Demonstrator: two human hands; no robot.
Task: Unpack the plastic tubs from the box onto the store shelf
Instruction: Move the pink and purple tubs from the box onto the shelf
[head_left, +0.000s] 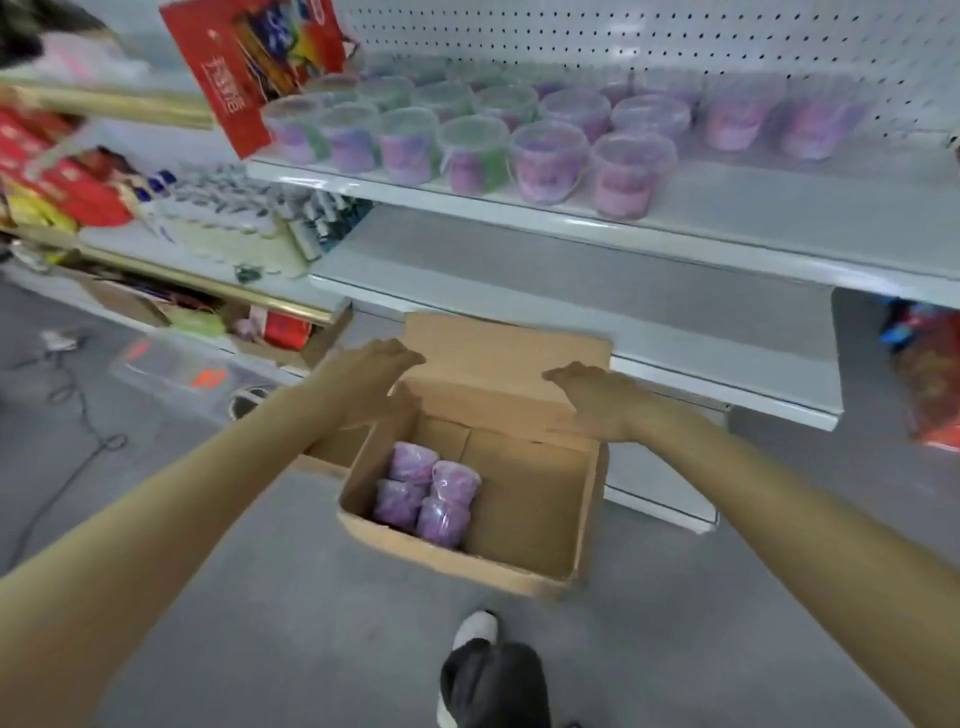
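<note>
A: Where are the tubs (427, 493) that are left?

B: Four of them, packed two by two in the box (452, 558) on the floor. They sit against its left wall, towards the near corner. The right half of the box floor is bare card.

A: And the hands?

B: Both are out over the far end of the box, palms down, fingers straight and spread. Neither holds anything. The left hand (385, 364) hovers at the far left corner, and the right hand (592, 396) is over the far right rim, below the raised flap (509, 348). I cannot tell whether either one touches the card.

A: So which way is the reach?

B: Down and back towards the body, and leftward for the right hand. The left hand is the nearer one, I judge, because the cluster lies almost straight below and behind it.

A: How do the tubs lie?

B: They look upright, tops up, but the shiny wrap blurs them, so I am not sure.

A: And then?

B: Up to the shelf (779, 213), where bare space shows in front of and to the right of the shelved tubs (550, 156).
</note>
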